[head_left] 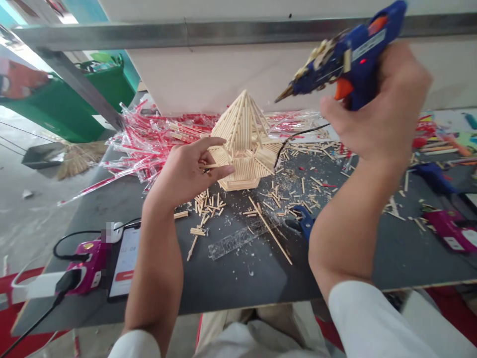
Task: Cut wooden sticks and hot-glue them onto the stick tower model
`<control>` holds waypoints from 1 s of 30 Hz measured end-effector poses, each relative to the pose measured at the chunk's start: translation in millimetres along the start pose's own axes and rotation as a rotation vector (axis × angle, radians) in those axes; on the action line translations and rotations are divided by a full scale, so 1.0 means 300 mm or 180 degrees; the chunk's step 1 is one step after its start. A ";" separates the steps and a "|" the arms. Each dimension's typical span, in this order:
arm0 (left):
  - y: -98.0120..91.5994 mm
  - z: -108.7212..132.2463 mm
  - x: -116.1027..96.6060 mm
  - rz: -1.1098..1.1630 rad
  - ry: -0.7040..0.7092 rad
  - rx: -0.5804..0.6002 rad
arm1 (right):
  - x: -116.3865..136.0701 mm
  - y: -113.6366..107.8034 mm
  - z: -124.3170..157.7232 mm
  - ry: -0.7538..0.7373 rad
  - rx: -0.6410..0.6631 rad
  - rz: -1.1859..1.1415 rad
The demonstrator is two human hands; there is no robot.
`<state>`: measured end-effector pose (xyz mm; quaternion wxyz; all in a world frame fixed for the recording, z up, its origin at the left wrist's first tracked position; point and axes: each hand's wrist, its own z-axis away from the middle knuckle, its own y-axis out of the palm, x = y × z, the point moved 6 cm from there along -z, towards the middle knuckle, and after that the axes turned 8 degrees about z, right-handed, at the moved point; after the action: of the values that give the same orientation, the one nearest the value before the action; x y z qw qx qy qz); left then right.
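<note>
A small pagoda-like model built of thin wooden sticks stands on the dark table, its pointed roof upward. My left hand is at its left side, fingers curled and thumb near the lower roof. A short wooden stick shows between those fingers; whether they also touch the model I cannot tell. Raised at the upper right, my right hand is wrapped around a blue hot glue gun with an orange trigger. Its metal nozzle points down-left, apart from the roof, and dried glue coats its front.
Red-and-clear plastic wrappers pile up behind the model. Stick offcuts, a clear ruler and blue-handled pliers or cutters lie in front. A phone and a purple power adapter are at left. The gun's black cord passes near the model.
</note>
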<state>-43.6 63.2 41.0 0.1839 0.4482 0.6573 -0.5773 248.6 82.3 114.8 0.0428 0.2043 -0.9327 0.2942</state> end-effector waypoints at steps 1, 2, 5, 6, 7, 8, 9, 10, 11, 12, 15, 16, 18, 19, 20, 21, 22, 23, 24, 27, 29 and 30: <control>0.000 0.001 0.002 -0.0013 -0.0002 -0.0004 | 0.003 0.015 0.000 -0.0035 0.0073 -0.0030; -0.001 0.002 0.004 -0.0015 -0.0003 -0.0011 | 0.004 0.028 0.002 -0.0065 0.0145 -0.0062; -0.006 0.001 0.016 0.0000 -0.0010 -0.0040 | -0.001 0.051 0.007 -0.0127 0.0295 -0.0100; -0.007 -0.001 0.020 0.0006 -0.0013 -0.0050 | -0.003 0.055 0.008 -0.0136 0.0316 -0.0055; -0.007 -0.002 0.023 0.0005 -0.0018 -0.0058 | -0.005 0.058 0.009 -0.0146 0.0343 0.0016; -0.007 -0.004 0.025 -0.0005 -0.0023 -0.0064 | -0.007 0.063 0.010 -0.0156 0.0371 0.0083; -0.005 -0.005 0.025 -0.0021 -0.0026 -0.0063 | -0.008 0.068 0.010 -0.0171 0.0407 0.0130; -0.004 -0.006 0.024 -0.0042 -0.0030 -0.0056 | -0.007 0.074 0.010 -0.0195 0.0448 0.0156; -0.002 -0.006 0.023 -0.0068 -0.0035 -0.0047 | -0.004 0.080 0.009 -0.0234 0.0482 0.0155; -0.001 -0.006 0.021 -0.0094 -0.0041 -0.0039 | 0.000 0.086 0.008 -0.0285 0.0507 0.0137; 0.004 -0.004 0.017 -0.0149 -0.0075 -0.0011 | 0.017 0.095 0.006 -0.0432 0.0537 0.0122; 0.005 -0.003 0.017 -0.0160 -0.0078 -0.0017 | 0.023 0.096 0.006 -0.0462 0.0543 0.0129; 0.008 -0.003 0.017 -0.0174 -0.0073 -0.0034 | 0.033 0.096 0.006 -0.0474 0.0575 0.0140; 0.009 -0.003 0.016 -0.0180 -0.0060 -0.0054 | 0.036 0.096 0.006 -0.0467 0.0607 0.0152; 0.010 -0.004 0.016 -0.0191 -0.0045 -0.0070 | 0.039 0.097 0.006 -0.0456 0.0647 0.0176; 0.011 -0.004 0.015 -0.0204 -0.0030 -0.0084 | 0.040 0.099 0.006 -0.0447 0.0688 0.0210; 0.013 -0.005 0.015 -0.0214 -0.0024 -0.0085 | 0.041 0.101 0.006 -0.0439 0.0719 0.0251; 0.015 -0.006 0.014 -0.0216 -0.0025 -0.0082 | 0.040 0.104 0.006 -0.0438 0.0745 0.0295; 0.016 -0.006 0.014 -0.0213 -0.0037 -0.0074 | 0.040 0.107 0.006 -0.0443 0.0763 0.0332; 0.022 -0.006 0.017 -0.0185 -0.0127 -0.0013 | 0.039 0.111 0.004 -0.0448 0.0741 0.0366; 0.024 -0.004 0.019 -0.0196 -0.0168 -0.0001 | 0.038 0.113 0.004 -0.0436 0.0750 0.0348; 0.024 -0.004 0.019 -0.0211 -0.0169 -0.0014 | 0.038 0.115 0.004 -0.0422 0.0769 0.0339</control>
<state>-40.5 65.8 32.8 0.1830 0.4102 0.6680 -0.5934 224.3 103.1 97.8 -0.0596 0.1771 -0.9007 0.3921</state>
